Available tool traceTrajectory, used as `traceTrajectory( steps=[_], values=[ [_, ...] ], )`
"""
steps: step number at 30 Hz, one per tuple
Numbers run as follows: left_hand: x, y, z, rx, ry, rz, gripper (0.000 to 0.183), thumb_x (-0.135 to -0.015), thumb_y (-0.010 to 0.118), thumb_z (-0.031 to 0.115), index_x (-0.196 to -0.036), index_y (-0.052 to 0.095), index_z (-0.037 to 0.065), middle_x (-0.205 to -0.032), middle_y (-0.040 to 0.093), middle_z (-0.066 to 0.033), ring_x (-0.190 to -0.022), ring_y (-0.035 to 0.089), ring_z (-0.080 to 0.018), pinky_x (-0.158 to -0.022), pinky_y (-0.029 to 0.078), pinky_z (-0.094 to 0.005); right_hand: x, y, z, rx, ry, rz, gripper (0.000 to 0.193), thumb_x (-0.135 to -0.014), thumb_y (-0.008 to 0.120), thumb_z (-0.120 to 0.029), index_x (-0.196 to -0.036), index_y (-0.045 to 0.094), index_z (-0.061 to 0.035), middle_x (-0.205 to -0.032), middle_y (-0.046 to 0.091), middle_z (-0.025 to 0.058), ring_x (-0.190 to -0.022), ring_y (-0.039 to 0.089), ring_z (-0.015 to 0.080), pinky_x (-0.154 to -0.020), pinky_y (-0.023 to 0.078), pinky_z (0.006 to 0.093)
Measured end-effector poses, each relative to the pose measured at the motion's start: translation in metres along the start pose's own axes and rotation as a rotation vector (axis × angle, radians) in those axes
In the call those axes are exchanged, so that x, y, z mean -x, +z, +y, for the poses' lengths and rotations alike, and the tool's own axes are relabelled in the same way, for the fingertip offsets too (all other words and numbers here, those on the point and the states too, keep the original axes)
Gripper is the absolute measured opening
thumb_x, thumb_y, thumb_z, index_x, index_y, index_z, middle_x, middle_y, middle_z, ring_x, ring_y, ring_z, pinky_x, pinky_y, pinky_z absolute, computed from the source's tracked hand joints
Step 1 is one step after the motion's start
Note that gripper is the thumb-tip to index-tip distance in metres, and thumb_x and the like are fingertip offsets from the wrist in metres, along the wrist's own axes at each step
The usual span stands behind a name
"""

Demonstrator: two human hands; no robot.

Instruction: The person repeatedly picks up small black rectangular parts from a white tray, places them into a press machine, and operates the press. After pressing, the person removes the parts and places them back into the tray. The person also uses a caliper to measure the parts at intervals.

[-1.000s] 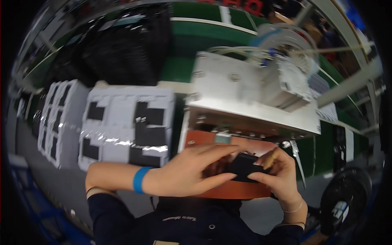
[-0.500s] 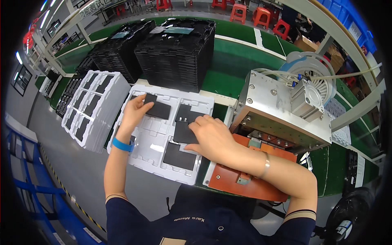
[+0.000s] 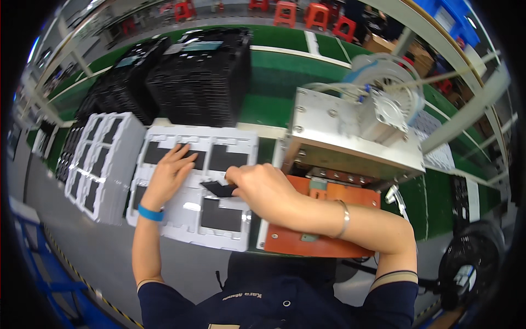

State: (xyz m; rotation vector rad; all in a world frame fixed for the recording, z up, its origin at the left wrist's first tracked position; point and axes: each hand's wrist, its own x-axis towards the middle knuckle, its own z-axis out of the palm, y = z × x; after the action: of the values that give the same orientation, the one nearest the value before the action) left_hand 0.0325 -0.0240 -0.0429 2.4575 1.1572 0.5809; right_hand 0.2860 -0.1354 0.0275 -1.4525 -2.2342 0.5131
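My right hand (image 3: 263,189) pinches a flat black piece (image 3: 220,189) by its right end, holding it tilted above a white moulded tray (image 3: 178,222). What the piece is, I cannot make out beyond its thin dark shape. My left hand (image 3: 171,174) lies over the tray's far left part with its fingers spread, the fingertips at a black plate (image 3: 195,160) in a pocket there. The fingers partly cover that plate. Another black notched plate (image 3: 229,159) rests in the far right pocket, and a further notched plate (image 3: 221,215) in the near right one.
Left of the tray rises a stack of white trays (image 3: 118,181) with dark inserts. Behind are tall stacks of black trays (image 3: 192,88). On the right stands a metal press (image 3: 350,129) with an orange base plate (image 3: 279,238). A black fan (image 3: 471,257) is at lower right.
My right hand has picked up a black piece from the tray and tilted it. The left hand has loosened its pinch and spread its fingers. The whole view has shifted.
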Motion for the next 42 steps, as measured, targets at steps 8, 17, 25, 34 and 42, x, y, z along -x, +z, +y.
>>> traceTrajectory(
  steps=[8, 17, 25, 34, 42],
  values=[
    [0.01, -0.025, 0.046, -0.037, 0.161, 0.185, 0.03, -0.091, 0.059, 0.019, -0.114, 0.071, 0.003, -0.132, 0.06, -0.0179, -0.131, 0.049, -0.0361, -0.109, 0.035, -0.0475, 0.18, -0.093, 0.009, -0.538, 0.501, 0.279, 0.029, -0.079, 0.076, 0.0, -0.107, 0.067, 0.003, -0.104, 0.072, 0.0095, -0.088, 0.071, 0.0182, -0.074, 0.058, 0.0292],
    [0.001, 0.015, 0.187, 0.019, 0.916, -0.128, 0.055, -0.082, 0.071, 0.044, -0.124, 0.063, 0.01, -0.13, 0.06, -0.0104, -0.122, 0.056, -0.0275, -0.105, 0.036, -0.0473, 0.187, -0.048, 0.026, 0.196, 0.314, 0.417, 0.016, -0.075, 0.078, -0.011, -0.089, 0.072, -0.008, -0.089, 0.065, 0.0024, -0.086, 0.059, 0.0216, -0.074, 0.047, 0.0338],
    [0.002, 0.052, 0.206, 0.068, 0.964, -0.418, 0.063, -0.087, 0.06, 0.057, -0.131, 0.058, 0.012, -0.14, 0.052, -0.0137, -0.13, 0.049, -0.0298, -0.105, 0.035, -0.0533, 0.177, -0.037, 0.034, 0.28, 0.117, 0.385, 0.029, -0.073, 0.067, -0.002, -0.102, 0.067, -0.0011, -0.102, 0.063, 0.0078, -0.095, 0.058, 0.0249, -0.081, 0.046, 0.0372],
    [0.002, 0.049, 0.207, 0.075, 0.942, -0.47, 0.066, -0.086, 0.063, 0.051, -0.135, 0.052, 0.007, -0.142, 0.049, -0.015, -0.134, 0.044, -0.0264, -0.107, 0.034, -0.05, 0.17, -0.036, 0.029, 0.404, 0.191, 0.375, 0.032, -0.074, 0.066, -0.005, -0.106, 0.067, -0.0039, -0.114, 0.06, 0.0074, -0.103, 0.055, 0.0258, -0.086, 0.044, 0.038],
    [0.0, 0.048, 0.208, 0.055, 0.954, -0.449, 0.066, -0.087, 0.062, 0.051, -0.135, 0.052, 0.007, -0.143, 0.048, -0.0148, -0.135, 0.043, -0.0268, -0.105, 0.035, -0.0495, 0.17, -0.035, 0.032, 0.373, 0.18, 0.382, 0.034, -0.073, 0.073, -0.008, -0.107, 0.07, -0.01, -0.113, 0.061, 0.0056, -0.099, 0.055, 0.0271, -0.086, 0.044, 0.0367]
  ],
)
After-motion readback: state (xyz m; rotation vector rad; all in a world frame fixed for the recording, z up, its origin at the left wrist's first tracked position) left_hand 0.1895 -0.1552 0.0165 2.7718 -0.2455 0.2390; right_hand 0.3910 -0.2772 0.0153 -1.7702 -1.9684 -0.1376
